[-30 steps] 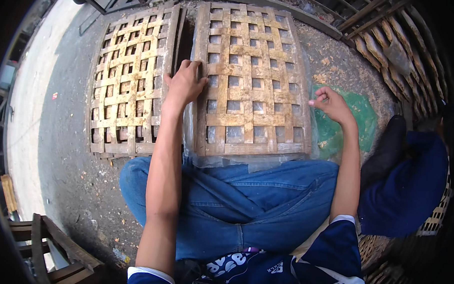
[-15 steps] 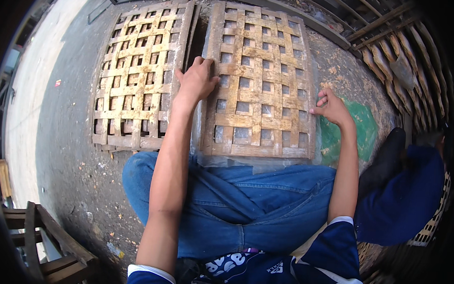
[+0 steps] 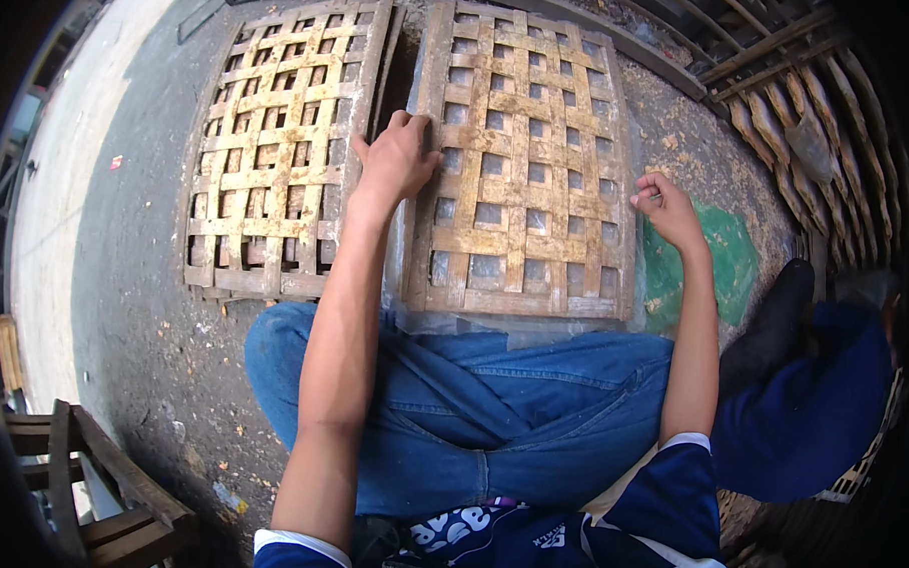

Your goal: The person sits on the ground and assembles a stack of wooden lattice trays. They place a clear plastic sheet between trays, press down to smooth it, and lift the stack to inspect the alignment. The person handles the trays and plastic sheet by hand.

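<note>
Two woven bamboo lattice trays with wooden frames lie side by side in front of my crossed legs. My left hand is at the left rail of the right lattice tray, over the gap between the trays. Its fingers are spread and the thumb touches that rail. The left lattice tray lies just beyond its little finger. Just off the right tray's right edge is my right hand, fingers curled together; anything in them is too small to make out. Clear plastic sheeting shows beneath the right tray.
A green plastic sheet lies on the crumb-strewn floor at the right. Another person's dark blue-clad leg is close beside it. Stacked slatted racks stand at the far right. A wooden stool-like frame stands at the lower left.
My right hand has moved slightly right, away from the tray's edge, and its fingers have curled closer together. My left hand has stayed at the rail.
</note>
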`<state>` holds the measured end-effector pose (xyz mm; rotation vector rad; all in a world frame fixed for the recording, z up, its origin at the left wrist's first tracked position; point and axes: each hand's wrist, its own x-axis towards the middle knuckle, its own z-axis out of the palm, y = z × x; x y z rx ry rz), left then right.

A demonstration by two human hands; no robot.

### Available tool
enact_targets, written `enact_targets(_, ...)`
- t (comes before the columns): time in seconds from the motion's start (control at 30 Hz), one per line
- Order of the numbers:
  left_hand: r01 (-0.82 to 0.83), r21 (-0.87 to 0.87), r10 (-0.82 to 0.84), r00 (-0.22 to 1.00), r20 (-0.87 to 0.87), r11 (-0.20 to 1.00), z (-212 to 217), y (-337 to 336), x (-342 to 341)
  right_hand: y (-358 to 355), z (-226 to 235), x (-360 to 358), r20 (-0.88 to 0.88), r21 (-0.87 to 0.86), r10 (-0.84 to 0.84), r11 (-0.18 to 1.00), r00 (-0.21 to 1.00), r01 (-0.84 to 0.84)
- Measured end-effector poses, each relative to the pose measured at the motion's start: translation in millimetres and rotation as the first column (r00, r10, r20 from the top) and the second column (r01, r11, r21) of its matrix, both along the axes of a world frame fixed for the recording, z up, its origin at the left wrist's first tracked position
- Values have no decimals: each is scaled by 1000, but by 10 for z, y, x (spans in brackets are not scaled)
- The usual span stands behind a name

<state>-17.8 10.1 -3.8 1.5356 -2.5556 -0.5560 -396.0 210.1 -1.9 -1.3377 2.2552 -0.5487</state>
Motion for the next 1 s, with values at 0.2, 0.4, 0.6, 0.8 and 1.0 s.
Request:
enact_targets(0.2,-4,-7,4,1000,-7,1000,-34,3,9,-45,-7,69,-39,48,-4,999,999,5)
enact_targets(0.4,-3,3,3,1000,-9,1000,-24,1,11,-121,-101,61,-113,21,-45,999,993,48)
enact_targets(0.6,0,18,0,1000,-9,1000,-1,-5,-15,-261,-264,20,-263,-92,-203,979,943,185)
enact_targets(0.8,-2,3,2,1000,-7,1000,-18,11,21,-300,-105,69,-173,-139,-105,987,979,81)
enact_targets(1.0,-3,24,3,1000,-12,1000,-6,-2,10,-236,-42,107,-131,-15,28,999,991,-31)
